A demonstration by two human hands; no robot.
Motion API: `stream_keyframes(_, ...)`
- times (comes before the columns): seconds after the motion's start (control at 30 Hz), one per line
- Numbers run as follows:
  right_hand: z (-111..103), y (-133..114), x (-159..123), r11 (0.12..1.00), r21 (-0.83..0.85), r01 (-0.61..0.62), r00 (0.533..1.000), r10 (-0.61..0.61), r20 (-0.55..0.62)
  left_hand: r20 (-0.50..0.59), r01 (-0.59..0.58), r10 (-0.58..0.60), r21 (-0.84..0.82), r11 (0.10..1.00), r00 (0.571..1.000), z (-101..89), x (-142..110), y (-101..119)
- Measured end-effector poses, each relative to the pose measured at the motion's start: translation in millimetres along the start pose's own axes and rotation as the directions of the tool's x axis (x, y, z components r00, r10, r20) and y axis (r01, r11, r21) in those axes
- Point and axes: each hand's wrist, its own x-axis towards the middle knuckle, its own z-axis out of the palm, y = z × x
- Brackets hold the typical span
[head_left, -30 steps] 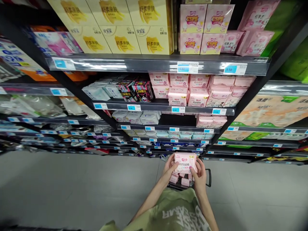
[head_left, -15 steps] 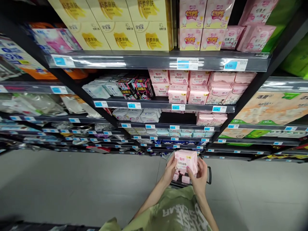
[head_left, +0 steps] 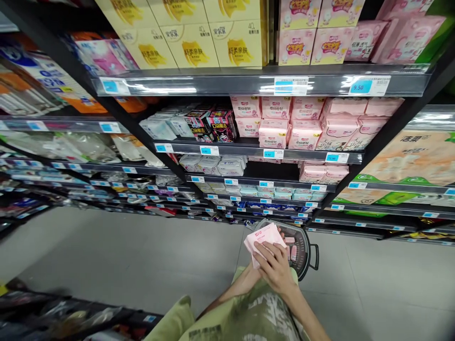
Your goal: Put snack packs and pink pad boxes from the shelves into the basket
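A flat pink pack with a small red label is tilted in front of my chest. My right hand lies over its lower right part, fingers closed on it. My left hand reaches in under the pack; my right hand and the pack hide its fingers. Just behind the pack stands a dark shopping basket on the floor, with more small pink packs inside.
Black store shelves face me with blue price tags. Pink packs fill the middle shelf, and black cartoon boxes sit to their left. Yellow boxes are on the top shelf. Grey tiled floor lies to the left.
The pack has dropped and tilted flat from an upright, two-handed hold. My right hand now covers it and my left hand has slipped beneath. The view has shifted and shows more of the basket.
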Motion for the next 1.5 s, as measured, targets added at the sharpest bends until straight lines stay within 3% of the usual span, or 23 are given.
stream_keyframes(0.13, 1, 0, 0, 1.0, 0.003, 0.008, 1.0, -0.008, -0.006, -0.1, -0.034, 0.05, 0.15, 0.988, 0.994, 15.8, -1, 9)
stream_keyframes(0.2, 3, 1, -2, 1.0, -0.009, 0.013, 1.0, -0.013, 0.002, -0.09, -0.016, 0.03, 0.15, 0.989, 0.995, 17.2, -1, 8)
stream_keyframes(0.3, 5, 2, -5, 1.0, -0.02, 0.012, 1.0, -0.012, 0.017, 0.015, 0.063, -0.062, -0.064, 0.996, 0.998, 6.2, 1, -3)
stream_keyframes(0.37, 6, 2, -7, 1.0, -0.001, -0.005, 0.999, 0.005, 0.039, 0.126, 0.184, -0.151, -0.307, 0.934, 0.98, -5.8, 7, -15)
stream_keyframes(0.43, 8, 3, -10, 0.998, 0.054, -0.038, 0.997, 0.035, 0.062, 0.275, 0.343, -0.233, -0.476, 0.81, 0.933, -14.8, 18, -27)
stream_keyframes(0.53, 12, 5, -14, 0.975, 0.194, -0.105, 0.994, 0.1, 0.032, 0.525, 0.59, -0.311, -0.526, 0.613, 0.792, -12.4, 47, -35)
stream_keyframes(0.6, 15, 9, -16, 0.912, 0.322, -0.255, 0.949, 0.299, -0.096, 0.624, 0.679, -0.313, -0.517, 0.521, 0.716, -1.9, 70, -35)
stream_keyframes(0.63, 18, 13, -18, 0.833, 0.405, -0.376, 0.868, 0.47, -0.162, 0.661, 0.705, -0.296, -0.522, 0.479, 0.69, 3.9, 81, -33)
stream_keyframes(0.67, 20, 17, -19, 0.706, 0.503, -0.499, 0.731, 0.655, -0.193, 0.689, 0.722, -0.269, -0.534, 0.439, 0.673, 9.2, 91, -32)
stream_keyframes(0.7, 23, 23, -21, 0.535, 0.598, -0.596, 0.555, 0.813, -0.175, 0.707, 0.73, -0.238, -0.551, 0.404, 0.665, 13.5, 98, -32)
stream_keyframes(0.77, 29, 34, -26, 0.166, 0.727, -0.667, 0.227, 0.974, -0.014, 0.714, 0.724, -0.193, -0.583, 0.369, 0.673, 18.1, 108, -33)
stream_keyframes(0.8, 32, 39, -30, 0.018, 0.757, -0.654, 0.119, 0.99, 0.079, 0.699, 0.709, -0.196, -0.589, 0.389, 0.688, 18.8, 110, -35)
stream_keyframes(0.83, 35, 43, -33, -0.092, 0.772, -0.629, 0.047, 0.987, 0.156, 0.675, 0.691, -0.219, -0.581, 0.43, 0.704, 18.8, 112, -37)
stream_keyframes(0.9, 39, 47, -39, -0.203, 0.784, -0.587, -0.018, 0.971, 0.238, 0.639, 0.681, -0.291, -0.53, 0.505, 0.713, 18.0, 113, -43)
stream_keyframes(0.97, 41, 48, -42, -0.211, 0.793, -0.572, -0.013, 0.969, 0.248, 0.634, 0.69, -0.33, -0.474, 0.547, 0.699, 16.2, 113, -45)
stream_keyframes(1.03, 41, 48, -41, -0.166, 0.8, -0.577, 0.028, 0.975, 0.223, 0.664, 0.674, -0.297, -0.427, 0.603, 0.686, 12.4, 115, -45)
stream_keyframes(1.17, 37, 52, -38, -0.066, 0.809, -0.584, 0.181, 0.961, 0.209, 0.746, 0.577, -0.172, -0.326, 0.749, 0.644, -3.1, 127, -43)
stream_keyframes(1.23, 35, 58, -43, -0.059, 0.803, -0.593, 0.254, 0.933, 0.256, 0.715, 0.46, -0.122, -0.3, 0.836, 0.688, -12.8, 141, -43)
stream_keyframes(1.3, 31, 66, -56, -0.072, 0.773, -0.63, 0.285, 0.905, 0.317, 0.645, 0.284, -0.039, -0.28, 0.917, 0.763, -20.5, 165, -40)
stream_keyframes(1.4, 24, 75, -87, -0.065, 0.695, -0.716, 0.277, 0.887, 0.368, 0.523, -0.007, 0.138, -0.243, 0.97, 0.841, -22.9, 218, -27)
stream_keyframes(1.5, 18, 77, -117, -0.057, 0.668, -0.742, 0.237, 0.909, 0.342, 0.429, -0.303, 0.325, -0.12, 0.945, 0.843, -11.6, 279, -1)
